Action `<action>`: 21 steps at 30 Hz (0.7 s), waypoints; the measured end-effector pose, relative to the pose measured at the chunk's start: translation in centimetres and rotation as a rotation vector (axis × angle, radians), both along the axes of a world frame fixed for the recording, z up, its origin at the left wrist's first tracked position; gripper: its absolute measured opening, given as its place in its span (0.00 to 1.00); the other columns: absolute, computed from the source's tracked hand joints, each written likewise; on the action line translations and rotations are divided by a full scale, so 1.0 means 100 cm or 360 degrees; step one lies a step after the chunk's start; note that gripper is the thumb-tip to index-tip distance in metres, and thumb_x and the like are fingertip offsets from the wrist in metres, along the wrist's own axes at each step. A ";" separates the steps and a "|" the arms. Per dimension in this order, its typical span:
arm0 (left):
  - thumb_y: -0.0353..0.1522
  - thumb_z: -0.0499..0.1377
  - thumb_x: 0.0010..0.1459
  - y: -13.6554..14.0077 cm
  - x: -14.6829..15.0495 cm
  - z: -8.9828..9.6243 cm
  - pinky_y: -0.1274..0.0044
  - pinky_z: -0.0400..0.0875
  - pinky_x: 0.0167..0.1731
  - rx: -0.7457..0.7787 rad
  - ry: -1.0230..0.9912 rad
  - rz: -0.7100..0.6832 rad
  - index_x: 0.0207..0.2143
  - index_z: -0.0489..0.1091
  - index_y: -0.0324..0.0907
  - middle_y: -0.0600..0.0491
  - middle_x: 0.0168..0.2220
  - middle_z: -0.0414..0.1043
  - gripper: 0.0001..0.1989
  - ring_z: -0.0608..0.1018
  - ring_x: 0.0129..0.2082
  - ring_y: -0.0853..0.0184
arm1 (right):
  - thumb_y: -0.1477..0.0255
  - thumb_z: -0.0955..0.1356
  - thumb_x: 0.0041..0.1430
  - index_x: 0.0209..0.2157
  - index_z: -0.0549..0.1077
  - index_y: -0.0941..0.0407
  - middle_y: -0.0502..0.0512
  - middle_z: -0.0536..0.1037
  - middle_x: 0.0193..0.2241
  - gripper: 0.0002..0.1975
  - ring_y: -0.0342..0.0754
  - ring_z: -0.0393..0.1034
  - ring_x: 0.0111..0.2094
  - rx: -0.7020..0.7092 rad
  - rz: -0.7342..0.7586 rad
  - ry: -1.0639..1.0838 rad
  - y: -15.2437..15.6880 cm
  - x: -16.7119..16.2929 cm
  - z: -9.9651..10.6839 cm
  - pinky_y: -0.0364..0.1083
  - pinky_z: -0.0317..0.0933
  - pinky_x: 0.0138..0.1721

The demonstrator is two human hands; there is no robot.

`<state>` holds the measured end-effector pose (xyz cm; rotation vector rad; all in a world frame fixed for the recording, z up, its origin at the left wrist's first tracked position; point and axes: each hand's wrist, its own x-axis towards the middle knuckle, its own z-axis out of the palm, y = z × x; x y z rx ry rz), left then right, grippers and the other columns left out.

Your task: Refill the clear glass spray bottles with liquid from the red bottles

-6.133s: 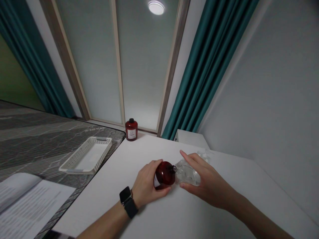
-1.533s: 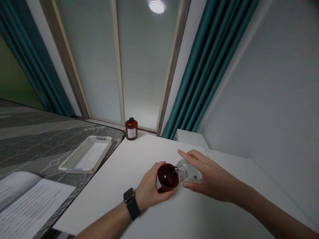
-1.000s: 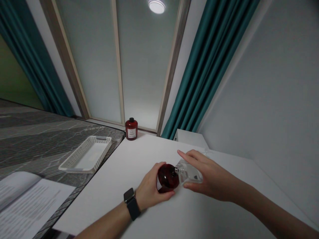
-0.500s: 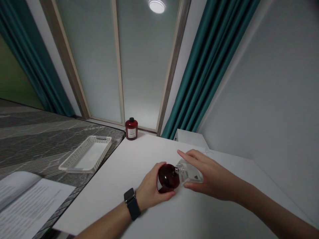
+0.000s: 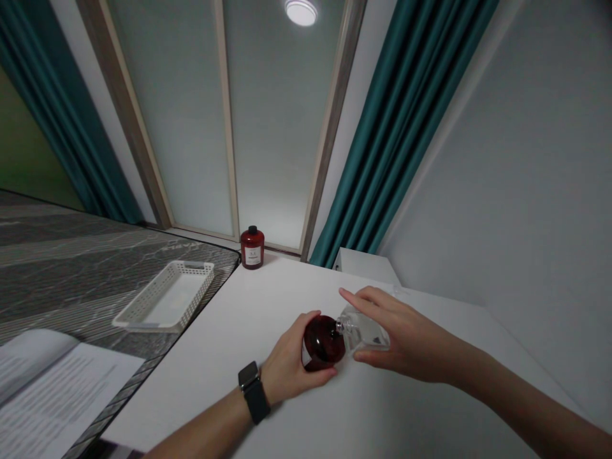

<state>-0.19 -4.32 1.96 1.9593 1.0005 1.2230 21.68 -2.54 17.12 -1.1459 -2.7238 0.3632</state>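
Observed from beside the white table (image 5: 287, 287): two vessels in hand, neck to neck. The left hand (image 5: 287, 371) grips the dark red bottle (image 5: 321, 350) around its body, thumb on the near side, white label partly showing. The right hand (image 5: 400, 335) clasps the clear bottle (image 5: 366, 334) by its sides, index finger held off it. Both bottles are tilted toward each other over the table, necks meeting between the hands.

Progress, my judgement: bringing the necks together is done; whatever passes at that join looks to be mid-course. Left over: parting the two, and setting each upright, since neither stands on its own. The light is dim and the glass glares, so I cannot tell whether liquid is moving or how full either one is.

A second red bottle (image 5: 252, 250), its black cap on, stands upright at the table's far left corner, well apart from both hands.
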 end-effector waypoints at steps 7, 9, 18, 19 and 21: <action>0.34 0.68 0.46 -0.001 0.002 0.003 0.57 0.65 0.58 -0.0054 -0.0012 -0.0003 0.60 0.53 0.42 0.41 0.58 0.65 0.41 0.71 0.57 0.50 | 0.69 0.74 0.52 0.67 0.53 0.48 0.61 0.69 0.55 0.45 0.56 0.67 0.53 0.0036 0.0044 0.0019 0.002 0.002 0.000 0.56 0.64 0.55; 0.34 0.69 0.46 -0.001 0.002 0.003 0.57 0.64 0.59 -0.0059 -0.0014 -0.0002 0.60 0.53 0.42 0.41 0.58 0.65 0.41 0.70 0.57 0.50 | 0.68 0.74 0.52 0.68 0.52 0.48 0.61 0.69 0.55 0.45 0.56 0.67 0.53 0.0044 0.0049 0.0016 0.003 0.003 -0.001 0.56 0.64 0.54; 0.32 0.68 0.46 -0.001 0.002 0.003 0.58 0.65 0.59 -0.0048 -0.0015 -0.0006 0.60 0.53 0.42 0.42 0.58 0.64 0.42 0.71 0.57 0.51 | 0.71 0.74 0.52 0.67 0.53 0.50 0.62 0.70 0.54 0.45 0.56 0.68 0.53 0.0085 0.0086 -0.0021 0.003 0.002 0.001 0.55 0.65 0.53; 0.32 0.68 0.46 -0.001 0.002 0.003 0.58 0.65 0.59 -0.0044 -0.0013 -0.0005 0.60 0.53 0.42 0.42 0.59 0.64 0.41 0.71 0.57 0.51 | 0.71 0.74 0.52 0.67 0.53 0.51 0.62 0.70 0.54 0.45 0.56 0.68 0.53 0.0083 0.0086 -0.0030 0.003 0.001 0.001 0.55 0.65 0.53; 0.33 0.69 0.46 -0.001 0.002 0.003 0.58 0.65 0.59 -0.0033 -0.0007 -0.0005 0.60 0.53 0.42 0.42 0.59 0.64 0.42 0.71 0.57 0.51 | 0.71 0.74 0.52 0.67 0.53 0.51 0.63 0.70 0.54 0.44 0.57 0.68 0.52 0.0084 0.0082 -0.0050 0.002 0.001 0.002 0.56 0.65 0.53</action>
